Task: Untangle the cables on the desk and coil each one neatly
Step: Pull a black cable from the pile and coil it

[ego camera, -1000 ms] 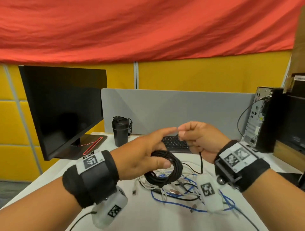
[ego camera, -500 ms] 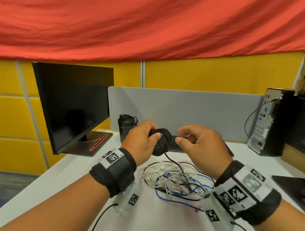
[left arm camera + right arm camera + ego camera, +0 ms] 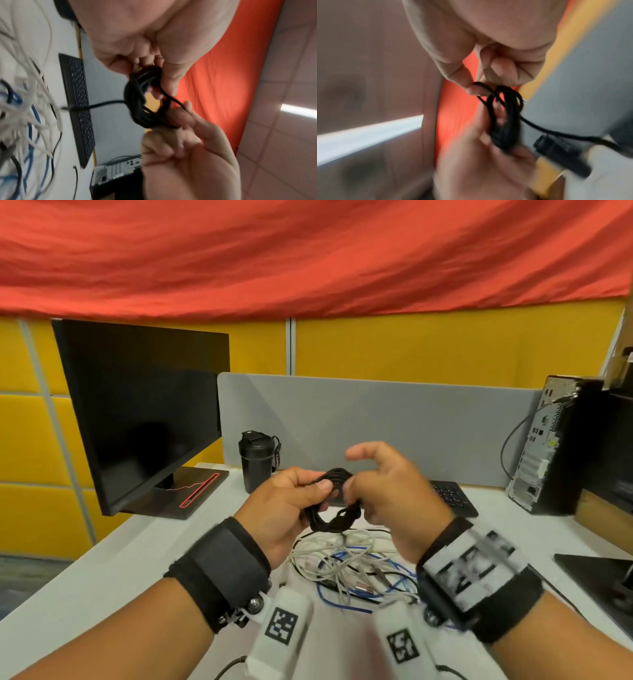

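Hands (image 3: 287, 501) (image 3: 394, 494), round black cable coil (image 3: 334, 501)

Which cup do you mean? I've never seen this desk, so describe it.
Start at the big black monitor on the left of the white desk. Just right of its stand, against the grey divider, stands the black lidded cup: the only upright container there, beyond the cable pile.

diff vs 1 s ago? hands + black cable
The black coil has tightened from an open ring hanging off the left hand into a compact bundle held between both hands. The right hand, earlier pinching a loose strand above, has dropped onto the coil; the strand running down to the pile is mostly taken up. The white and blue tangle stays on the desk.
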A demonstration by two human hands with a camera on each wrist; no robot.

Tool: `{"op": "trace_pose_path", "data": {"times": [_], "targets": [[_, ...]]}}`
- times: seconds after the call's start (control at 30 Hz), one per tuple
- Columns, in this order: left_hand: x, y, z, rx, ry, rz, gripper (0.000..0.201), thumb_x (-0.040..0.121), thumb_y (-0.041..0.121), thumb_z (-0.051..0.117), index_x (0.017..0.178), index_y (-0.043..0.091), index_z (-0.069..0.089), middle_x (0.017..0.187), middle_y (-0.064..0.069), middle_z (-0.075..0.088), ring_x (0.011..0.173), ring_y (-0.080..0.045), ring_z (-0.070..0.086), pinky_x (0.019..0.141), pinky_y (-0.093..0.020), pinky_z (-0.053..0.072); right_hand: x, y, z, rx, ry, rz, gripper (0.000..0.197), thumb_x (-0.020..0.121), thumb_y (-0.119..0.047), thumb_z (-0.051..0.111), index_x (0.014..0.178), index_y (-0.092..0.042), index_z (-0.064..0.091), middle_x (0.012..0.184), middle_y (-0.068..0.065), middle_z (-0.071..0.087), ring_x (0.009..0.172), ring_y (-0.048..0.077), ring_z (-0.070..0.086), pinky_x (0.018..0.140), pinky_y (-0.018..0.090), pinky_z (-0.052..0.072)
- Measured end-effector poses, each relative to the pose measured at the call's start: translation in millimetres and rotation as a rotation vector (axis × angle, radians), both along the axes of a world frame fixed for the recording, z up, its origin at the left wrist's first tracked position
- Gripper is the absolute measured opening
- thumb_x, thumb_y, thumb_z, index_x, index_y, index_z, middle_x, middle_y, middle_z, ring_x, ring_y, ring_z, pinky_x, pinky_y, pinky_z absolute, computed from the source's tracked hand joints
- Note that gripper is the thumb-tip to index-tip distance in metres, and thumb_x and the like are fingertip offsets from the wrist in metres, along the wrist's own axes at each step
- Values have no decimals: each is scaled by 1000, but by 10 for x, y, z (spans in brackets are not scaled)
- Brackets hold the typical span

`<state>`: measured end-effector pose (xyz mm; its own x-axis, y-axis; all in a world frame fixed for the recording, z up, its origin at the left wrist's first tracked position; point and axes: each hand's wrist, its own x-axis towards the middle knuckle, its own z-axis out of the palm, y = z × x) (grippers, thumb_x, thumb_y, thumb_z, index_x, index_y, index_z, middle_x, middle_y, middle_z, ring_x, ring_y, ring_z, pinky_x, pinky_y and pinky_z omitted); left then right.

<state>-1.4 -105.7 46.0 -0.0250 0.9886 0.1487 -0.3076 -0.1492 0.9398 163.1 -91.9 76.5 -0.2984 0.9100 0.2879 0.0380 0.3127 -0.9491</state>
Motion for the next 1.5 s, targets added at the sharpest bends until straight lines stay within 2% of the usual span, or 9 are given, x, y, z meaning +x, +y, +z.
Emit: {"op": "trace_pose_path", "data": {"times": [0.1,0.23,0.57,0.67,0.77,0.93,1.1,1.27,1.5], "targets": [[-43,-50,12,104,210,-44,17,93,-1,61,106,10,58,86,-4,73,68,-10,66,63,-21,54,178,83,208,-207,196,154,25,87,-5,54,107,-19,58,56,0,51,45,11,37,46,23,37],[-20,-75,104,303,998,26,41,86,18,71,117,37,52,95,7,69,80,-7,68,72,-24,58,80,40,201,1,-54,163,21,93,0,53,94,-18,63,60,1,53,55,10,50,57,23,46],[-60,-74,194,533,1484,211,17,92,34,67,105,24,62,86,7,66,81,-18,63,72,-34,51,283,120,386,-384,256,244,19,96,-3,47,99,-13,63,61,2,50,48,11,39,44,24,43],[-47,-183,144,458,1131,0,50,92,23,68,135,36,45,89,6,70,81,-14,68,75,-32,57,316,251,348,-211,57,66,18,97,-1,50,91,-11,63,63,4,49,43,8,31,35,17,23],[-29,-246,223,505,788,-29,43,90,19,62,130,33,55,84,11,70,73,-13,66,70,-29,57,262,269,66,-157,-223,72,16,92,1,54,87,-11,62,59,2,55,44,9,35,38,18,20],[-116,-123,166,592,1286,280,13,97,24,60,108,22,67,90,9,65,84,-9,58,77,-32,50,277,258,-100,-102,-538,260,17,87,-4,63,76,-16,67,63,3,68,42,10,35,39,20,25],[-135,38,32,372,1198,337,1,91,30,67,92,29,67,76,10,65,71,-7,62,67,-33,56,259,179,-49,328,-715,-272,11,88,-26,68,77,-28,68,72,-14,69,68,3,62,63,20,46],[-12,122,-46,143,784,287,8,84,13,77,90,18,74,80,-2,74,75,-12,70,70,-22,56,18,-165,-207,707,-706,-274,7,86,-32,59,92,-29,60,73,-10,68,66,10,64,60,32,54],[83,9,-67,-109,135,93,15,86,1,69,96,11,71,81,-6,74,71,-12,67,60,-22,48,-66,-113,-386,569,-756,-314,22,90,-32,59,99,-34,39,85,-8,70,78,19,66,67,39,55]]}}
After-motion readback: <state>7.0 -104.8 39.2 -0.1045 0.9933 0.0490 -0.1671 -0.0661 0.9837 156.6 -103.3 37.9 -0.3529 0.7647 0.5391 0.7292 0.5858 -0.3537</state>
